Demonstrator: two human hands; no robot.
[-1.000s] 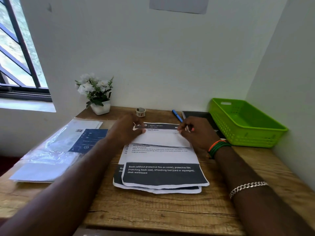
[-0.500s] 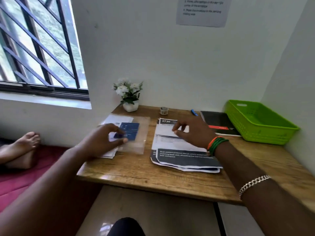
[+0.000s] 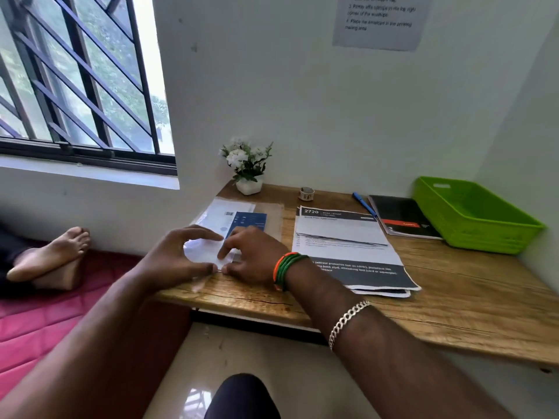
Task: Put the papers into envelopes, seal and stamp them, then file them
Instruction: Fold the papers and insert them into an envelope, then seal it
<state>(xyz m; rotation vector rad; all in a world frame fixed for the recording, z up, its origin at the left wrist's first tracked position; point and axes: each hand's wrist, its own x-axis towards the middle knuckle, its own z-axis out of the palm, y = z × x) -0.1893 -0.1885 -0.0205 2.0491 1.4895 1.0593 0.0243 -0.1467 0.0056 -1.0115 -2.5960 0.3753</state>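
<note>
Here, both hands, left (image 3: 178, 261) and right (image 3: 254, 255), pinch the clear envelope pack (image 3: 211, 237) left of the folded papers (image 3: 338, 231); judged next: drawing one envelope free.

Your left hand (image 3: 178, 258) and right hand (image 3: 252, 257) meet at the near left of the wooden desk (image 3: 453, 297), both pinching the clear packet of envelopes (image 3: 242, 220) at its near end. Right of that packet lies the stack of papers (image 3: 348, 252), one sheet folded on top. Behind the papers sit a tape roll (image 3: 306, 194) and a blue pen (image 3: 364, 204). Right of the papers lies a black notebook (image 3: 402, 216), then a green basket (image 3: 475, 219). A potted plant (image 3: 248, 166) stands behind the packet.
</note>
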